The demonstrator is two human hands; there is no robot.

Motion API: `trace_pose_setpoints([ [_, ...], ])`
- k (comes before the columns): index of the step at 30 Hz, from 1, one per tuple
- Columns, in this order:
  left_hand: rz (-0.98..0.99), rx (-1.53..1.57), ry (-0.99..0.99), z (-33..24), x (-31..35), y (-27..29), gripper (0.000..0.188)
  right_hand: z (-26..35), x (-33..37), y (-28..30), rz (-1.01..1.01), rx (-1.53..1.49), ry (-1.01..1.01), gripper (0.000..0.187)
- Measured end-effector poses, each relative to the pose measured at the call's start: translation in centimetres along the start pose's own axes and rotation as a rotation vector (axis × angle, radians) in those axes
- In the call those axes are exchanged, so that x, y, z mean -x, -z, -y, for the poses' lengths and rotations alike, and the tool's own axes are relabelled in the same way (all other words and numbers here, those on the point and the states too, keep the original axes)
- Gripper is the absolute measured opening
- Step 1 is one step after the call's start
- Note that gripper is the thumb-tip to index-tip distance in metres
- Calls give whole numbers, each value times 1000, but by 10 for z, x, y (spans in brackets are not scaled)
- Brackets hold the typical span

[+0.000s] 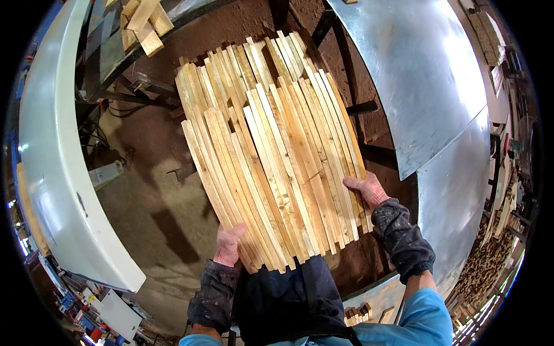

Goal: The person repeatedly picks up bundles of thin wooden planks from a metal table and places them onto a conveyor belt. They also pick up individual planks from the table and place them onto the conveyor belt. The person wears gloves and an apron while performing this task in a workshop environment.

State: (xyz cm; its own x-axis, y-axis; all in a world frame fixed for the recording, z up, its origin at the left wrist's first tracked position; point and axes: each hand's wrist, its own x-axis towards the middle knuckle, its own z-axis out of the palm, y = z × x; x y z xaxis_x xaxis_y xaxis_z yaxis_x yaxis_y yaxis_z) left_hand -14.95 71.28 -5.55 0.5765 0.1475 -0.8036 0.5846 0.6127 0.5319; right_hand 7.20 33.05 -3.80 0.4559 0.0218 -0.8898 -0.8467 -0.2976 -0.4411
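A broad bundle of pale wooden strips (283, 167) lies in front of me, packed side by side with uneven ends. My left hand (229, 245), in a pinkish glove, grips the near left edge with its thumb on top. On the near right side, my right hand (367, 189), gloved likewise, presses the outer strip with its thumb over the top. The fingers of both hands are mostly hidden by the wood. The near ends of the strips reach close to my dark apron (291, 305). What bears the bundle's far part cannot be made out.
Shiny metal sheets (427, 75) curve along the right. A pale machine housing (49, 155) stands at the left. Several short wood pieces (144, 23) lie on a metal frame at the far left. More short pieces (359, 314) sit on a surface near my right side.
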Motion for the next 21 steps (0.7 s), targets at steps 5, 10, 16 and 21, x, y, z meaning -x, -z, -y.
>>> trace_pose_setpoints([
  [5,-59,-138,29,-3,14,7,61,16,15,0,16,-6,-7,49],
  [10,-29,-131,-58,-22,27,6,57,24,23,0,19,27,33,53],
  [16,-18,-61,-36,-74,55,-17,66,36,39,2,20,48,125,56],
  [21,1,-53,-86,-96,75,-21,66,52,64,2,65,-9,250,58],
])
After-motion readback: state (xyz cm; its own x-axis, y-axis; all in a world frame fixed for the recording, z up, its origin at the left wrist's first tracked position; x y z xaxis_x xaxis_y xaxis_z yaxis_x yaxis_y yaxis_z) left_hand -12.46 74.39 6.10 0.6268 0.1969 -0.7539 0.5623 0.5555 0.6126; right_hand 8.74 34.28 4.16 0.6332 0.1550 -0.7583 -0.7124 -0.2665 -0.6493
